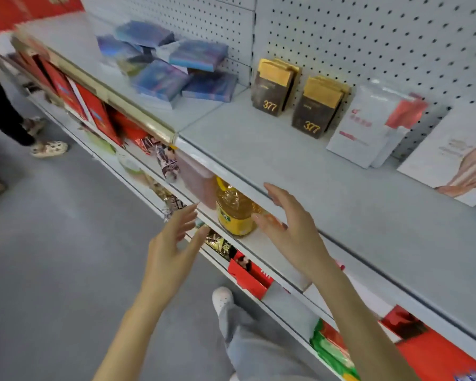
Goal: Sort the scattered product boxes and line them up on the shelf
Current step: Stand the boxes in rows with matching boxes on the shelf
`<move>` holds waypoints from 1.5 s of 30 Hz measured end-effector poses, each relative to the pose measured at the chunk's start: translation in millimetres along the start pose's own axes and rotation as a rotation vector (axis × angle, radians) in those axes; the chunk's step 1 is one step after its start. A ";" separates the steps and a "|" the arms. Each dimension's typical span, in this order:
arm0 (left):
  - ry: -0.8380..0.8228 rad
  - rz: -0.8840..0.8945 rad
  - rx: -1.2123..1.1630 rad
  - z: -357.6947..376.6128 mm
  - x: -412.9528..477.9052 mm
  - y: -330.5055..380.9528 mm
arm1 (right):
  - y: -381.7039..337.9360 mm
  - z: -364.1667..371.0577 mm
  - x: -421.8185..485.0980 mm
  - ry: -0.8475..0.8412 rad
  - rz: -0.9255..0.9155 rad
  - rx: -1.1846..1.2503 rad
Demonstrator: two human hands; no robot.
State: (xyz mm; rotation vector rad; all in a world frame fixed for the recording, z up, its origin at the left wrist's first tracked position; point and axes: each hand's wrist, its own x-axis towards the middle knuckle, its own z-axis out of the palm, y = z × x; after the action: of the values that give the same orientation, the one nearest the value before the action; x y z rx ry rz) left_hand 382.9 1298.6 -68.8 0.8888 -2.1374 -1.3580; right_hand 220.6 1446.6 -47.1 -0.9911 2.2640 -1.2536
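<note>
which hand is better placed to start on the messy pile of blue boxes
Left, probably. The scattered blue boxes lie far left on the grey metal shelf, on the open left hand's side; the open right hand hangs further right.

The loose heap of flat blue boxes (173, 67) at the far left of the grey metal top shelf (300, 171) is smeared by motion blur, and its printing cannot be read. The large white carton printed with a hand (451, 160) is cut off by the right edge. The yellow oil bottle (234, 213) on the lower shelf is partly hidden under the top shelf's lip. Small text on the white and red packet (368, 127) is too blurred to be made out.
</note>
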 end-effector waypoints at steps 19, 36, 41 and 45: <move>0.036 0.081 0.070 -159.1 387.5 -98.3 | -68.6 140.6 413.9 0.427 0.211 0.463; -0.552 0.156 0.095 -178.8 604.0 -130.7 | -73.9 164.3 501.7 0.785 0.440 1.037; -0.481 0.027 -0.148 -180.0 604.0 -101.5 | -89.6 189.0 473.6 0.664 0.406 0.969; -0.426 -0.082 -0.467 -185.5 616.4 -79.0 | -102.8 193.2 478.4 0.576 0.395 0.910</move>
State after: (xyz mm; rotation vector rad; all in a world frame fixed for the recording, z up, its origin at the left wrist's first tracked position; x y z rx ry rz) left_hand 104.4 713.4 -43.4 0.5367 -1.9372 -2.1267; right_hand 51.6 948.5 -56.0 0.1567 1.7011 -2.2179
